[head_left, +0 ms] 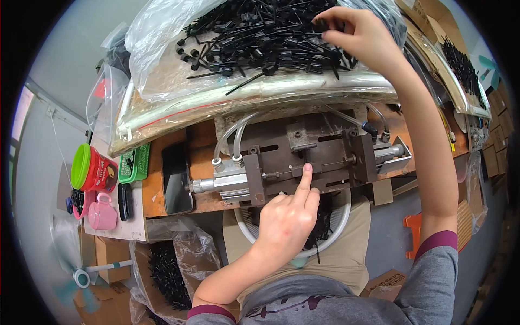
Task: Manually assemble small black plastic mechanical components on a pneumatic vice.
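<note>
My left hand (287, 219) reaches over the near side of a dark metal clamping fixture (330, 151). Its index finger is stretched out, the tip touching the middle of the fixture, while the other fingers bend inward and hold nothing visible. A silver air cylinder (233, 184) sits at the fixture's left end, a second cylinder (387, 153) at its right. Farther off, my right hand (368, 40) is over the right part of a heap of thin black plastic parts (260, 40), thumb and fingers closed on a dark black part (320, 25), partly hidden by the fingers.
The heap lies on a plastic-covered tray (254, 92) behind the fixture. Left are a black phone (177, 187), green basket (142, 162), red tub (103, 170) and pink mug (102, 212). A white-rimmed basket (345, 214) stands between my legs. Clear air hoses (236, 127) loop above the fixture.
</note>
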Demonstrator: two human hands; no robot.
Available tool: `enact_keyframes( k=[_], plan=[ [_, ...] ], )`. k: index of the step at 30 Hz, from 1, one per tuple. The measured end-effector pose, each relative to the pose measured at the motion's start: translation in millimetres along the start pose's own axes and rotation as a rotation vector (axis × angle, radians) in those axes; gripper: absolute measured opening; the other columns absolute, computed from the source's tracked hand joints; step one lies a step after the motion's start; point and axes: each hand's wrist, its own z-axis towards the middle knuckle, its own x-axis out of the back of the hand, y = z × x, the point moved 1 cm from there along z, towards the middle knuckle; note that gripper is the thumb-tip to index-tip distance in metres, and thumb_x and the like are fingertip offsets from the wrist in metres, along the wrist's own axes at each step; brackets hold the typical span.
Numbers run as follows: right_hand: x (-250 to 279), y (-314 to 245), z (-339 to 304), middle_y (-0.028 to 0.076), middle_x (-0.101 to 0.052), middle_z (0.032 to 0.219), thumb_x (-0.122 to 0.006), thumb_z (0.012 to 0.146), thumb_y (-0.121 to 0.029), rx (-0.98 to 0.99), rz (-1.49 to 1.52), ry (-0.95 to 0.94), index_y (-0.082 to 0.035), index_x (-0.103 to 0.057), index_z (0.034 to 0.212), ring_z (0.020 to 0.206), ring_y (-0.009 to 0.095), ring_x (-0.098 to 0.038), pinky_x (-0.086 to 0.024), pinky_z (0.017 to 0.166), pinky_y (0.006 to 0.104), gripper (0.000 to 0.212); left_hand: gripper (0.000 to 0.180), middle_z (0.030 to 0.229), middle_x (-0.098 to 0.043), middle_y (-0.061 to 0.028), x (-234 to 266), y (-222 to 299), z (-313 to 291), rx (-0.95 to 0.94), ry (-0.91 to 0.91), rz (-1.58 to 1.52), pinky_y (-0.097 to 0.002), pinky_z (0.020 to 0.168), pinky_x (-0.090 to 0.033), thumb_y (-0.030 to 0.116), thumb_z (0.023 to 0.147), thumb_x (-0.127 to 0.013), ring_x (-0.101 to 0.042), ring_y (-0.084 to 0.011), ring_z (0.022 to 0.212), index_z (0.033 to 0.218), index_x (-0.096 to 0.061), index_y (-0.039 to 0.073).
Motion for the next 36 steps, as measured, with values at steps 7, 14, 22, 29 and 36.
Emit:
enact_keyframes(
  k=[7, 14, 22, 29, 36],
  plan=[
    [34, -17, -18, 0.005, -0.069, 0.088, -0.074, 0.09, -0.015, -0.291, 0.71, 0.211, 0.001, -0.069, 0.108, 0.072, 0.01, -0.064, -0.052, 0.065, 0.0268, 0.025, 0.038, 0.12, -0.072, -0.0157, 38, -8, 20, 0.101, 0.19, -0.419, -0.0267, 0.066, -0.058, 0.01, 0.076, -0.087, -0.071, -0.0142, 0.074, 0.11, -0.072, 0.004],
    [-4, -88, -129, 0.013, -0.073, 0.097, -0.071, 0.075, -0.008, 0.575, -0.064, 0.294, 0.001, -0.072, 0.098, 0.08, 0.026, -0.072, -0.06, 0.071, 0.0325, 0.024, 0.048, 0.119, -0.068, -0.0121, 62, -12, 37, 0.245, 0.361, -1.03, -0.0302, 0.086, -0.061, -0.009, 0.075, -0.082, -0.07, -0.0187, 0.099, 0.12, -0.067, -0.004],
    [-16, -86, -177, 0.021, -0.072, 0.101, -0.072, 0.081, -0.003, 0.483, 0.085, 0.203, 0.006, -0.072, 0.101, 0.087, 0.032, -0.073, -0.062, 0.074, 0.0367, 0.022, 0.035, 0.11, -0.07, -0.0128, 40, 1, -1, 0.138, 0.326, -0.497, -0.0295, 0.072, -0.06, -0.002, 0.07, -0.087, -0.07, -0.0181, 0.081, 0.103, -0.076, 0.002],
    [-9, -85, -189, 0.017, -0.062, 0.108, -0.063, 0.096, 0.003, -0.141, 0.963, 0.278, 0.007, -0.061, 0.105, 0.094, 0.019, -0.067, -0.063, 0.068, 0.0263, 0.01, 0.03, 0.117, -0.073, -0.0121, -2, -1, -11, 0.045, 0.18, -0.115, -0.0264, 0.063, -0.054, 0.012, 0.071, -0.085, -0.068, -0.0191, 0.067, 0.097, -0.074, 0.004],
    [-2, -82, -190, 0.012, -0.068, 0.089, -0.057, 0.104, -0.017, -0.604, 1.316, 0.143, -0.002, -0.054, 0.112, 0.06, 0.008, -0.058, -0.048, 0.056, 0.0202, 0.017, 0.028, 0.121, -0.072, -0.0108, -5, -1, -2, 0.044, 0.111, -0.039, -0.0271, 0.057, -0.05, 0.015, 0.069, -0.085, -0.066, -0.0177, 0.063, 0.094, -0.073, 0.007]
  ],
)
